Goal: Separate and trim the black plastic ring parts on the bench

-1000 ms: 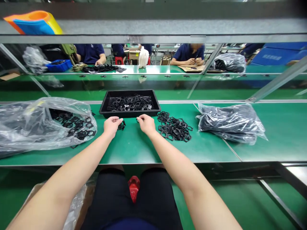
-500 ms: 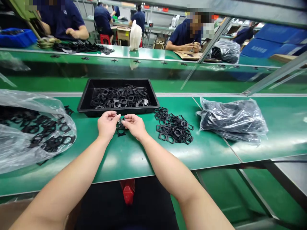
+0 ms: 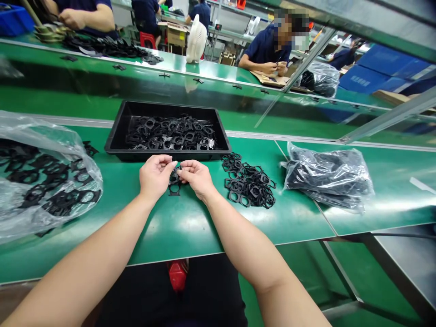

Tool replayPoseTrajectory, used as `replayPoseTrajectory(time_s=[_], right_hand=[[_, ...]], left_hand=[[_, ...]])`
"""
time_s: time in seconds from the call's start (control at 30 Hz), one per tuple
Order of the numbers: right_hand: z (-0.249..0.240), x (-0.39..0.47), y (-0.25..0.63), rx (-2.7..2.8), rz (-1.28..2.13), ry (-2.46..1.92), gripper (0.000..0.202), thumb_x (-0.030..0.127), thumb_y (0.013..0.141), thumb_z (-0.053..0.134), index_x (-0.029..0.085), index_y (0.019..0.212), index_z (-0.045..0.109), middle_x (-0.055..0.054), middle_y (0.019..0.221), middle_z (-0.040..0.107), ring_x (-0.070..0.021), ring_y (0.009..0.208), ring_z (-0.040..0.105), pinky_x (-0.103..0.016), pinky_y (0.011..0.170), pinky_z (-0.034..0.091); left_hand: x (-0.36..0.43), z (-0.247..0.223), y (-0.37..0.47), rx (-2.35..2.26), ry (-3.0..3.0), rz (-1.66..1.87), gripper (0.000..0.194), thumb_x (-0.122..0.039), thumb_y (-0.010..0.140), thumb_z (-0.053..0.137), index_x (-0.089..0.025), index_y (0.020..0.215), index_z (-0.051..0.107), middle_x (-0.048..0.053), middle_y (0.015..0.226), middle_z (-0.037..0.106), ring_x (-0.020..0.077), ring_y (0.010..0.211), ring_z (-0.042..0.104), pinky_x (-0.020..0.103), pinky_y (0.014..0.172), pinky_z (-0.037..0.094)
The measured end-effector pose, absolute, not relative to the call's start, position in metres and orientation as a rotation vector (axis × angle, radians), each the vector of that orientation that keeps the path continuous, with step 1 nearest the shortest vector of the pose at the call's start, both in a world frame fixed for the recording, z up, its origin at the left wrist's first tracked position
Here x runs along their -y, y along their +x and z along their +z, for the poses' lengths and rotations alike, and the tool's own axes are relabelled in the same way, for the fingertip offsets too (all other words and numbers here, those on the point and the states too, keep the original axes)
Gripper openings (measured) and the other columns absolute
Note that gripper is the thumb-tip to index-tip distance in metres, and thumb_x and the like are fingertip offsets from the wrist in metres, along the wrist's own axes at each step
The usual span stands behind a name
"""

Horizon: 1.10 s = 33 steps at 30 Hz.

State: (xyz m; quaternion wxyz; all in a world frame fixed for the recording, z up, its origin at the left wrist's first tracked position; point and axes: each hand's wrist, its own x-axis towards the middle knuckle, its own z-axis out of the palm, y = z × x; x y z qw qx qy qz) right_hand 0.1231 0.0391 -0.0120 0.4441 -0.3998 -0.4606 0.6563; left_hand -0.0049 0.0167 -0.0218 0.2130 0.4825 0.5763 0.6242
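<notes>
My left hand (image 3: pixel 155 176) and my right hand (image 3: pixel 196 178) meet just in front of a black tray (image 3: pixel 166 156). Between their pinched fingertips is a small black plastic part (image 3: pixel 175 174), mostly covered by the fingers. Another black ring-shaped part (image 3: pixel 174 190) lies on the green table right below them. Many flat black parts with round holes (image 3: pixel 184 131) fill the tray. To the right of my right hand is a loose pile of black ring frames (image 3: pixel 250 184).
An open clear plastic bag (image 3: pixel 51 181) of black parts lies at the left. A sealed bag (image 3: pixel 329 175) of dark parts rests on the table (image 3: pixel 204 240) at the right. Beyond a rail, co-workers sit at a bench with a white fan (image 3: pixel 196 41).
The view has tilted and shifted slightly. My hands stay together in front of the tray, fingers still pinched at the small black part, with only slight finger movement.
</notes>
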Motion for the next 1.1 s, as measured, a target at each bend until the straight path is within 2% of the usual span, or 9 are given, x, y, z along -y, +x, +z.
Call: replayPoseTrajectory(time_s=[0.1,0.27,0.4,0.6,0.83,1.0,1.1], right_hand=[[-0.01,-0.041,0.126,1.077,1.606,-0.986,0.03,0.022,0.054,0.075,0.015,0.08,0.06,0.006,0.057,0.058,-0.0053,0.048,0.05,-0.017,0.044,0.04],[-0.009,-0.045,0.131,1.013,1.64,-0.945,0.027,0.02,0.055,0.072,0.015,0.08,0.061,0.007,0.056,0.058,-0.0047,0.044,0.047,-0.018,0.043,0.039],[-0.009,-0.047,0.134,0.999,1.633,-0.948,0.026,0.02,0.057,0.073,0.016,0.08,0.062,0.006,0.054,0.059,-0.0056,0.045,0.049,-0.017,0.043,0.039],[-0.009,-0.049,0.137,0.954,1.691,-0.89,0.022,0.023,0.06,0.073,0.015,0.077,0.064,-0.001,0.069,0.068,-0.0084,0.055,0.06,-0.02,0.052,0.048],[-0.007,-0.047,0.136,0.954,1.622,-0.935,0.027,0.022,0.054,0.079,0.015,0.073,0.062,0.002,0.059,0.064,-0.01,0.053,0.061,-0.02,0.05,0.049],[-0.007,-0.045,0.137,0.999,1.744,-0.851,0.031,0.025,0.052,0.081,0.016,0.076,0.062,0.003,0.056,0.063,-0.0072,0.047,0.056,-0.019,0.048,0.048],[-0.007,-0.047,0.139,0.953,1.792,-0.839,0.032,0.023,0.053,0.081,0.016,0.077,0.062,0.003,0.059,0.065,-0.0079,0.051,0.059,-0.019,0.05,0.049]], left_hand=[[-0.014,-0.019,-0.006,-1.613,1.466,1.638,0.029,-0.037,0.073,0.067,-0.017,0.094,0.067,0.006,0.091,0.068,0.0178,0.081,0.064,0.031,0.077,0.051],[-0.009,-0.012,-0.007,-1.506,1.842,1.413,0.04,-0.035,0.067,0.071,-0.02,0.104,0.067,0.007,0.11,0.066,0.0227,0.104,0.06,0.037,0.096,0.044],[-0.008,-0.011,-0.007,-1.511,1.894,1.352,0.031,-0.034,0.071,0.069,-0.022,0.099,0.069,0.005,0.105,0.068,0.0223,0.101,0.061,0.037,0.096,0.045],[-0.007,-0.01,-0.007,-1.63,1.848,1.458,0.03,-0.035,0.07,0.07,-0.022,0.098,0.07,0.004,0.102,0.069,0.0211,0.097,0.062,0.035,0.094,0.046],[-0.005,-0.004,-0.009,-1.658,1.868,1.571,0.038,-0.034,0.068,0.072,-0.022,0.103,0.067,0.003,0.103,0.068,0.0202,0.096,0.062,0.034,0.09,0.047],[-0.003,-0.005,-0.01,-1.616,1.929,1.427,0.035,-0.035,0.068,0.072,-0.023,0.101,0.068,0.004,0.102,0.069,0.0212,0.099,0.062,0.036,0.095,0.045],[-0.006,-0.007,-0.009,-1.61,1.79,1.427,0.036,-0.035,0.066,0.074,-0.023,0.1,0.068,0.004,0.103,0.069,0.0216,0.098,0.062,0.038,0.095,0.045]])
